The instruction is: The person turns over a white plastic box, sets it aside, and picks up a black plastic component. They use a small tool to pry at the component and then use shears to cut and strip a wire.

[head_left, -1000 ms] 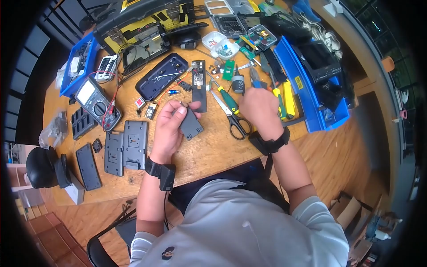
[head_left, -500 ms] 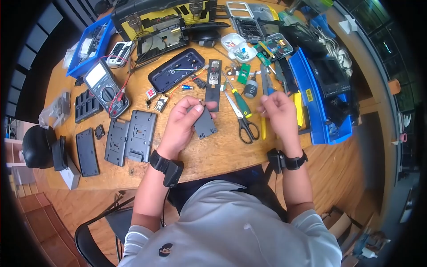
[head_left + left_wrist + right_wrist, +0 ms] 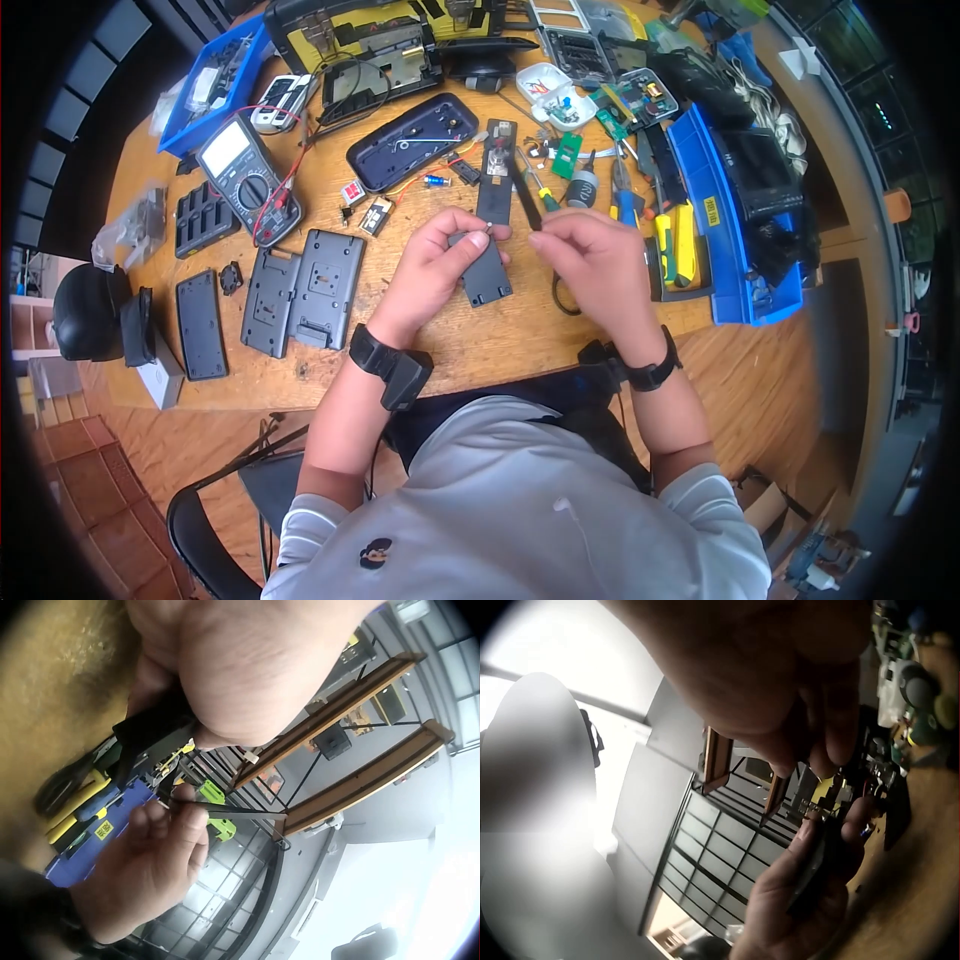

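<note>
Over the near part of the wooden tabletop [image 3: 440, 345], the left hand [image 3: 437, 272] grips a flat dark grey panel [image 3: 486, 278], its thumb lying across the panel's far end. To the left lie a long dark cover [image 3: 202, 325] and a pair of grey bracket plates [image 3: 328, 290], side by side. Just right of the panel, the right hand [image 3: 597, 258] pinches a slim dark tool [image 3: 522, 196] between thumb and fingers; it may be tweezers, though its small tip is hard to make out. The scissors [image 3: 567, 298] show only partly from beneath that hand. Beyond the panel lies a black strip [image 3: 494, 205] with metal parts at its far end, and farther right a green-and-yellow screwdriver [image 3: 547, 199], a grey bottle [image 3: 581, 190] and blue-handled pliers [image 3: 626, 205]. A multimeter [image 3: 250, 185] sits at left, near a dark blue shell [image 3: 412, 142] holding small parts. Along the right edge stands a blue bin [image 3: 728, 260]; farthest off is a black-and-yellow toolbox [image 3: 385, 25], near an open white box [image 3: 550, 85].
</note>
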